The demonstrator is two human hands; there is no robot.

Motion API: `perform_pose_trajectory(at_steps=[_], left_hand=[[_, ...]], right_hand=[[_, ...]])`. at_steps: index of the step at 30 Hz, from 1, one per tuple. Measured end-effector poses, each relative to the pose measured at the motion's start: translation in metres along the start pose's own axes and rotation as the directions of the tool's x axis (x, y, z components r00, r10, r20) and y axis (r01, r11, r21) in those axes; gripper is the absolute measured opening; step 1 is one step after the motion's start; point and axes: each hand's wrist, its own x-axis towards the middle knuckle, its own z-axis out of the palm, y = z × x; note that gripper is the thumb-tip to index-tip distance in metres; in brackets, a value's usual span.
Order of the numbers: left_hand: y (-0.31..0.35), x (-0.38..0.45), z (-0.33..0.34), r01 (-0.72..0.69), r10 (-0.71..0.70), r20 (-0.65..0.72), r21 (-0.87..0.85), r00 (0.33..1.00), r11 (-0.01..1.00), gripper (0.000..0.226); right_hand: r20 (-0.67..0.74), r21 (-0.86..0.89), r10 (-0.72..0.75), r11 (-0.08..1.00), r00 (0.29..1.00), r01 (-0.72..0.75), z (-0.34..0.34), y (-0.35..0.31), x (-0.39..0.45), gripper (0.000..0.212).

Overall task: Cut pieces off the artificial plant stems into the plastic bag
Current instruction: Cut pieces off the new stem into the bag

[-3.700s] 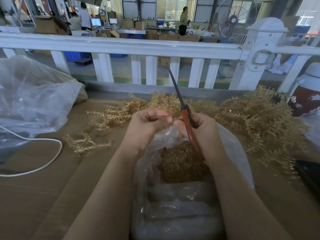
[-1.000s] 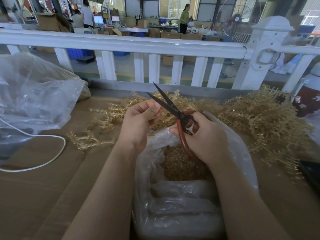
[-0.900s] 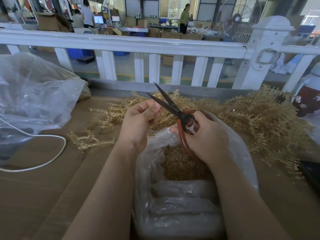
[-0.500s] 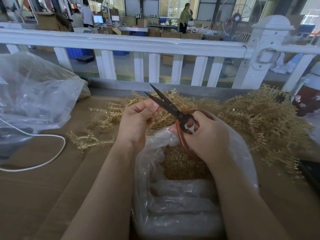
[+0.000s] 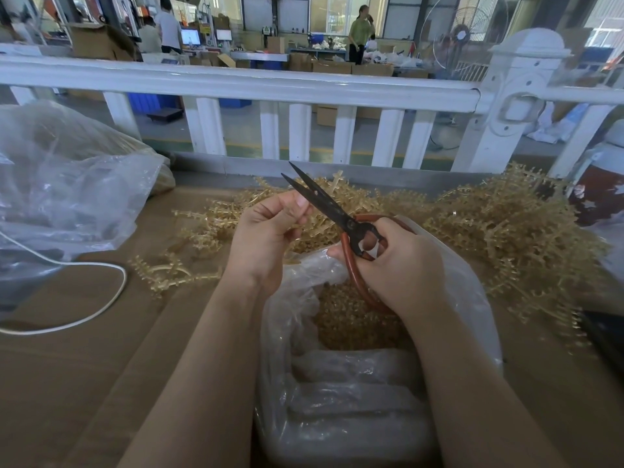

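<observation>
From the head camera we see our right hand (image 5: pixel 401 261) curled round the red handles of the scissors (image 5: pixel 341 219), a finger through one loop. The dark blades are parted in a narrow V and point up and to the left, toward the white fence (image 5: pixel 236 84).

Our left hand (image 5: pixel 266 238) pinches a thin golden stem (image 5: pixel 305 224) between thumb and forefinger, right beside the lower blade near where the blades meet. Whether the stem lies between the blades we cannot tell.

Both hands are held over the open mouth of the plastic bag (image 5: pixel 466 298), which stands on the brown table (image 5: pixel 67 366) close to us. The bag holds a mound of small golden pieces (image 5: pixel 351 325).

Behind and to the right of the bag, the pile of golden stems (image 5: pixel 506 238) spreads along the far edge of the table. A few loose stems (image 5: pixel 169 271) lie apart on the left.

On the far left sits a large clear bag (image 5: pixel 67 184), with a white cable (image 5: pixel 101 309) looping across the table beside it. Beyond the fence, people stand among boxes and benches in the workshop.
</observation>
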Motion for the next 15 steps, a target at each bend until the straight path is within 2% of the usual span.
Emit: perform_pose_trajectory(at_steps=[4,6,8,11,14,15], left_hand=[[0.0003,-0.0004,0.0001,0.014,-0.014,-0.014,0.021,1.000,1.000,0.022],[0.0020,-0.0014,-0.0005,0.046,-0.046,-0.024,0.016,0.999,0.999,0.016],[0.0037,-0.0022,-0.0008,0.101,-0.101,-0.016,0.016,0.995,0.995,0.003],[0.0012,-0.0023,0.0013,0.168,-0.171,0.014,0.101,0.985,0.981,0.003],[-0.0011,-0.0030,0.0063,0.202,-0.214,0.066,0.149,0.975,0.968,0.005],[-0.0019,-0.0025,0.0071,0.207,-0.221,0.081,0.153,0.972,0.966,0.004]], right_hand=[[0.007,0.030,0.000,1.000,1.000,-0.001,0.0013,0.0009,0.0000,0.065],[0.023,0.052,0.042,0.998,0.999,-0.043,0.0026,0.0014,-0.0008,0.064],[0.035,0.088,0.114,0.989,0.993,-0.117,0.0036,0.0017,-0.0005,0.056],[0.068,0.217,0.194,0.954,0.979,-0.205,0.0051,0.0008,0.0017,0.042],[0.145,0.344,0.234,0.899,0.961,-0.271,0.0050,-0.0025,0.0048,0.015],[0.167,0.382,0.236,0.879,0.957,-0.284,0.0050,-0.0033,0.0055,0.014]])
